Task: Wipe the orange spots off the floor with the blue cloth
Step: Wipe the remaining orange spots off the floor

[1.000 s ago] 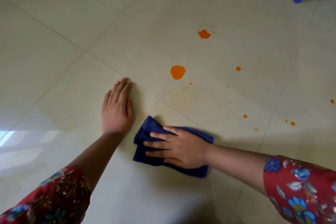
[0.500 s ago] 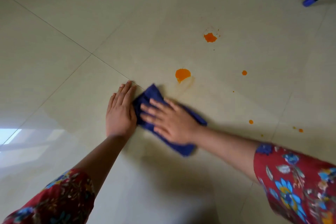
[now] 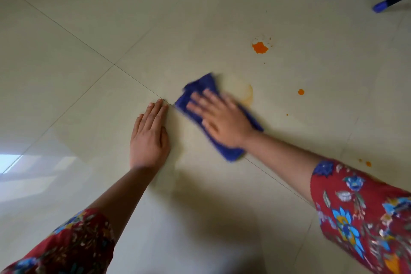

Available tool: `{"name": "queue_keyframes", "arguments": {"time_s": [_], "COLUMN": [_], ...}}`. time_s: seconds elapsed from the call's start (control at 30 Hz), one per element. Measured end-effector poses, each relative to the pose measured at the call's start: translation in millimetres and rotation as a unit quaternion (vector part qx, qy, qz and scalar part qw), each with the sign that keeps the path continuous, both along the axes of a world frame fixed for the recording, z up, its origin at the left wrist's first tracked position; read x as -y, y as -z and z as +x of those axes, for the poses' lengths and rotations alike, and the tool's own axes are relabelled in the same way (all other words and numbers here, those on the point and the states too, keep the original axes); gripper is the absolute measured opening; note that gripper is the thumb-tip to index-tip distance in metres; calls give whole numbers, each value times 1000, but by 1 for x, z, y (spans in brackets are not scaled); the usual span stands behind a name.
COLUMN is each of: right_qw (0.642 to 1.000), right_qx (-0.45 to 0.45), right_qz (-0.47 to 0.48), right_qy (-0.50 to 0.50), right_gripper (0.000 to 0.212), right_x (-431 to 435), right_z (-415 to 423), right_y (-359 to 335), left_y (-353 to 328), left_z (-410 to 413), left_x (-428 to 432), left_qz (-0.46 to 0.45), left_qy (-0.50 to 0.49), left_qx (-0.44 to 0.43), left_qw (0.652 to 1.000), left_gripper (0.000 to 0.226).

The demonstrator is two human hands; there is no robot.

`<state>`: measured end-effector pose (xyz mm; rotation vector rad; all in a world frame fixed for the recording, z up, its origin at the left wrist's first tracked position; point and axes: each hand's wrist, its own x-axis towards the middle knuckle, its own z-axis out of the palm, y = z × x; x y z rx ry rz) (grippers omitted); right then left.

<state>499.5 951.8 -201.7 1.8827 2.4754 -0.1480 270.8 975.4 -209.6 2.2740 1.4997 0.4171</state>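
Right hand (image 3: pixel 222 118) flat on the blue cloth (image 3: pixel 200 87), fingers straight and spread, pressing it to the floor (image 3: pixel 66 62) right across a tile edge, and that hand is blurred. A pale orange smear (image 3: pixel 248 93) curls just beside the cloth's far side. Left hand (image 3: pixel 149 133) lies flat too, fingers together, tips touching the same tile edge, holding nothing. Deeper into the far tile sits a bright orange spot (image 3: pixel 259 48), a smaller one (image 3: pixel 301 92) off to its right, and tiny specks (image 3: pixel 368 164) just beside the right sleeve (image 3: pixel 355 207)

A blue-tipped dark pole (image 3: pixel 392 2) shows at the top right.
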Motion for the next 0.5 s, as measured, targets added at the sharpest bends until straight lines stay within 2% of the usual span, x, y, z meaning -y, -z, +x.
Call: {"name": "queue_keyframes", "arguments": {"time_s": [0.03,0.1,0.17,0.23,0.3,0.37,0.43,0.5], "right_qw": [995,954,925,951,992,1000,999,984], "right_qx": [5,-13,-13,4,-17,-30,-25,-16], "right_qz": [9,25,41,40,17,6,6,-5], "right_qy": [101,299,378,305,128,-3,28,175], "right_gripper": [58,60,60,60,59,58,57,62], "right_x": [-10,-8,20,58,78,49,4,-22], "right_z": [21,48,37,-4,-41,-44,-21,20], "right_y": [2,3,5,4,3,0,1,3], "left_y": [0,-1,-1,-1,-2,-2,-2,-3], "left_z": [0,1,2,4,4,4,3,1], "left_x": [1,2,1,0,0,-1,1,1], "left_qz": [0,5,8,11,11,13,12,10], "left_qy": [0,-5,-10,-14,-13,-12,-5,-5], "left_qx": [1,4,2,-1,-7,-7,-5,-5], "left_qw": [1000,1000,1000,1000,1000,1000,1000,1000], "left_gripper": [56,58,58,58,57,56,57,58]}}
